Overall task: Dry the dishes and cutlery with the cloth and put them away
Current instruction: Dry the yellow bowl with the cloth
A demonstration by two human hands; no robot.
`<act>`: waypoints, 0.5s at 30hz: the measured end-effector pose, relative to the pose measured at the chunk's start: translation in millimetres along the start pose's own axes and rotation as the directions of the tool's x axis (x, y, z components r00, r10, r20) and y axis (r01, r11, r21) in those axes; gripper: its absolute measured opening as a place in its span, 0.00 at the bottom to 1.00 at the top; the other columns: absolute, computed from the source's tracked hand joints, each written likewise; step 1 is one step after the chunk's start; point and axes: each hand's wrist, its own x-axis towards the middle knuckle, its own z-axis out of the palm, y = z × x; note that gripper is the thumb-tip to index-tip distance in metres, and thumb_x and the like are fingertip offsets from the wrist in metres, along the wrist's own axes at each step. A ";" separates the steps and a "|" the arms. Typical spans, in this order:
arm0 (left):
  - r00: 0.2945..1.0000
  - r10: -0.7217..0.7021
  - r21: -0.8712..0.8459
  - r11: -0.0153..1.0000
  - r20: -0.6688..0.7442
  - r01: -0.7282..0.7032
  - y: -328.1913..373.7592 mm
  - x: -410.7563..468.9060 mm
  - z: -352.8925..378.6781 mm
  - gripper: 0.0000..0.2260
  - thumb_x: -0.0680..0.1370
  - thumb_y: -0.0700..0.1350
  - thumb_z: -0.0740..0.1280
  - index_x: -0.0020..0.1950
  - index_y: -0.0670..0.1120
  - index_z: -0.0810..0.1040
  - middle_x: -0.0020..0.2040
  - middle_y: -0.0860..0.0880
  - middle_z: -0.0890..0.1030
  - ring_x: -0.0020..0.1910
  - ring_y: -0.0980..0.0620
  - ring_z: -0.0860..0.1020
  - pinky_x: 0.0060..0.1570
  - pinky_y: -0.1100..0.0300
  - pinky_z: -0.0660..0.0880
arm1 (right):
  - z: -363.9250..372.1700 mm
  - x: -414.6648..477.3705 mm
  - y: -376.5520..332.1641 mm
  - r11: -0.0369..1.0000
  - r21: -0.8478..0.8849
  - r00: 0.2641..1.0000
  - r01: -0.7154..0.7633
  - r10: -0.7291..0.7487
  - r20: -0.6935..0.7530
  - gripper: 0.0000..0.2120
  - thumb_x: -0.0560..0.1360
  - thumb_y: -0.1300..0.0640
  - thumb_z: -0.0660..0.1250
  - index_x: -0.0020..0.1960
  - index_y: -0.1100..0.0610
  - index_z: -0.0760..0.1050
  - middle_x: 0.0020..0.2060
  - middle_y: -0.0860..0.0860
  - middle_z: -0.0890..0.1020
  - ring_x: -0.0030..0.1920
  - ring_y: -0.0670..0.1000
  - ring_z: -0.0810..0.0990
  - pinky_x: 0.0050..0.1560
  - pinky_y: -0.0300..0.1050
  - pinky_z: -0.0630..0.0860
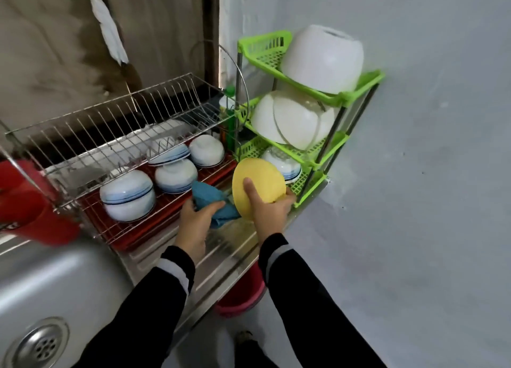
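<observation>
Head view, right hand [269, 213] thumb on yellow plate [265, 170]

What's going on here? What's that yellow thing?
Someone is drying dishes next to the sink. Their right hand holds a yellow plate up on its edge, with the thumb pressed on its face. Their left hand grips a blue cloth right beside the plate. Striped bowls sit upside down in the metal rack, and white bowls rest on the green shelf in the corner.
</observation>
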 end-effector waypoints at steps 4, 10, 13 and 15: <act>0.998 -0.053 -0.040 0.998 -0.032 0.052 11.6 18.4 7.5 0.09 0.76 0.36 0.71 0.56 0.39 0.77 0.52 0.40 0.83 0.45 0.45 0.82 0.44 0.55 0.79 | 17.0 40.3 -11.9 0.987 -0.137 0.995 0.084 -0.091 -0.045 0.63 0.54 0.31 0.80 0.76 0.59 0.57 0.69 0.57 0.67 0.70 0.58 0.67 0.70 0.58 0.68; 0.982 -0.188 -0.215 0.959 0.010 0.186 12.0 32.4 16.5 0.15 0.74 0.40 0.73 0.59 0.37 0.79 0.54 0.41 0.84 0.53 0.45 0.83 0.52 0.53 0.79 | 23.2 88.6 -11.5 0.950 -0.310 0.986 0.030 -0.080 -0.149 0.61 0.60 0.35 0.79 0.78 0.64 0.53 0.73 0.62 0.63 0.74 0.61 0.61 0.73 0.55 0.59; 0.987 -0.160 -0.216 0.963 0.020 0.161 16.5 34.7 21.1 0.09 0.75 0.39 0.71 0.54 0.39 0.81 0.48 0.44 0.86 0.42 0.50 0.85 0.42 0.59 0.81 | 24.9 115.2 -12.8 0.929 -0.361 0.991 -0.079 0.034 -0.129 0.65 0.63 0.31 0.74 0.79 0.66 0.43 0.77 0.64 0.55 0.77 0.63 0.57 0.76 0.56 0.56; 0.990 -0.140 -0.213 0.967 0.015 0.140 19.4 35.9 21.9 0.09 0.76 0.38 0.70 0.55 0.38 0.80 0.46 0.44 0.86 0.40 0.51 0.85 0.38 0.60 0.81 | 24.4 129.5 -18.6 0.911 -0.399 0.993 -0.103 0.071 -0.096 0.63 0.67 0.29 0.70 0.78 0.69 0.42 0.79 0.65 0.51 0.79 0.61 0.53 0.76 0.53 0.53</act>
